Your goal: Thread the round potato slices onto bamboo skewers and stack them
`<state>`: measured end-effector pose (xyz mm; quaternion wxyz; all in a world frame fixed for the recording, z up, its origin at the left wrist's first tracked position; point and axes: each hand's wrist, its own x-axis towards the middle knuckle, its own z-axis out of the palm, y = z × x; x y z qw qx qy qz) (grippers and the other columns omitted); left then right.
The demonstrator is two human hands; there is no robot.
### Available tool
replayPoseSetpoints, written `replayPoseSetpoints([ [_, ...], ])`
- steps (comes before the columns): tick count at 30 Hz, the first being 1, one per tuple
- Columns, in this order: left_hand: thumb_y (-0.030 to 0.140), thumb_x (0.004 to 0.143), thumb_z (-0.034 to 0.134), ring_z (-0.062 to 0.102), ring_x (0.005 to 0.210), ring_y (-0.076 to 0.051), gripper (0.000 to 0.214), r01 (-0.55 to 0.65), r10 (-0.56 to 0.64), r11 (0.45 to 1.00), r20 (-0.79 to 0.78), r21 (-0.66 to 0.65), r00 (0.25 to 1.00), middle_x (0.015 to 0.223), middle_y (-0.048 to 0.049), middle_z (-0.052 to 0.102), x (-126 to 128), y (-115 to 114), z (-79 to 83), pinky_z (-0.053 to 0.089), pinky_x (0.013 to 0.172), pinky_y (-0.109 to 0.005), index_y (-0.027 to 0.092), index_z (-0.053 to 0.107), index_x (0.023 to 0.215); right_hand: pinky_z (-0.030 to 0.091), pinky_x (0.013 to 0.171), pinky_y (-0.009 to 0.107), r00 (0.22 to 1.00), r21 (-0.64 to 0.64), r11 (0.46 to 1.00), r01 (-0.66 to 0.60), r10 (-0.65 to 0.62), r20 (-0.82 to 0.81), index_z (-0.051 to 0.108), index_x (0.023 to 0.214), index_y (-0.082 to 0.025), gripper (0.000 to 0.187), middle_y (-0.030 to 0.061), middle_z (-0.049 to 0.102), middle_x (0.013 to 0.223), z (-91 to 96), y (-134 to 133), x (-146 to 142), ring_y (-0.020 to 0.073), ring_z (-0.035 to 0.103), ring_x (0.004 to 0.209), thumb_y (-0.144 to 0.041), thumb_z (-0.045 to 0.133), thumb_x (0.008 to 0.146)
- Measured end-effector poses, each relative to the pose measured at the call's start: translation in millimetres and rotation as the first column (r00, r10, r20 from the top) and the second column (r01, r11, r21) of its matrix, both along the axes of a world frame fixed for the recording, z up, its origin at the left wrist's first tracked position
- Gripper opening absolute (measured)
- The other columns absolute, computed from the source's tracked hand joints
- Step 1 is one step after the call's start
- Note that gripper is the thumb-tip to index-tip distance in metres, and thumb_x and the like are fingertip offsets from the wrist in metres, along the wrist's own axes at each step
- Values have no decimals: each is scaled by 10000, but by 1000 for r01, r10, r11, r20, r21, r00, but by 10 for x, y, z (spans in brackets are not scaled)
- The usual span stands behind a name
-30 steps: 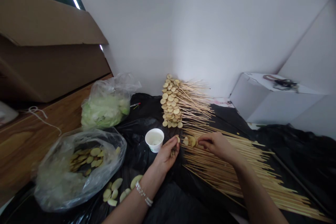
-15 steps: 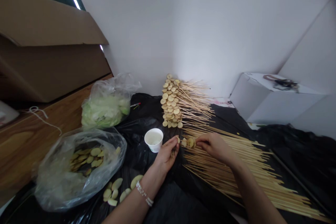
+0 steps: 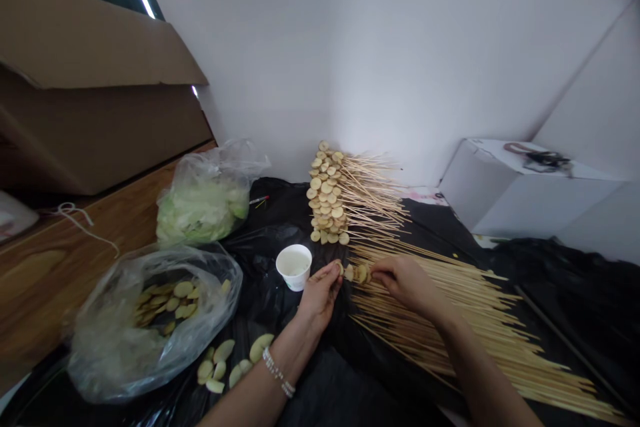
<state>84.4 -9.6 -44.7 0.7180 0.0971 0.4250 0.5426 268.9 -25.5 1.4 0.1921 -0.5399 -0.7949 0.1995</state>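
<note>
My left hand [image 3: 319, 295] pinches a thin potato slice [image 3: 341, 267] between thumb and fingers. Facing it, my right hand [image 3: 407, 285] is closed on a wooden skewer, which carries several potato slices [image 3: 359, 273] near its left end. The slice in my left hand is at that end; whether the tip has pierced it I cannot tell. Under my right hand lies a wide spread of bare skewers [image 3: 450, 320]. Beyond my hands is a stack of filled potato skewers [image 3: 327, 197], slices to the left and sticks to the right. A white paper cup [image 3: 294, 268] stands beside my left hand.
An open clear bag [image 3: 100, 353] holds potato slices at the left. Loose slices [image 3: 224, 350] lie on the black plastic sheet [image 3: 320, 387]. Behind are a tied bag of pale green vegetables [image 3: 200, 210], a cardboard box [image 3: 100, 127] and, at right, a white box [image 3: 515, 193].
My right hand has moved slightly left with the skewer, bringing its slices closer to the one in my left hand. The view has shifted very slightly.
</note>
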Motion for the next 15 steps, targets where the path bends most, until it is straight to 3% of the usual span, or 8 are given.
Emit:
replayPoseSetpoints([
  [15, 43, 795, 628, 653, 749, -113, 89, 33, -32, 999, -46, 18, 998, 855, -89, 695, -22, -23, -31, 558, 703, -202, 85, 706, 801, 350, 630, 234, 1000, 2, 1000, -4, 4, -31, 708, 794, -230, 249, 17, 699, 769, -53, 14, -43, 150, 589, 693, -212, 468, 856],
])
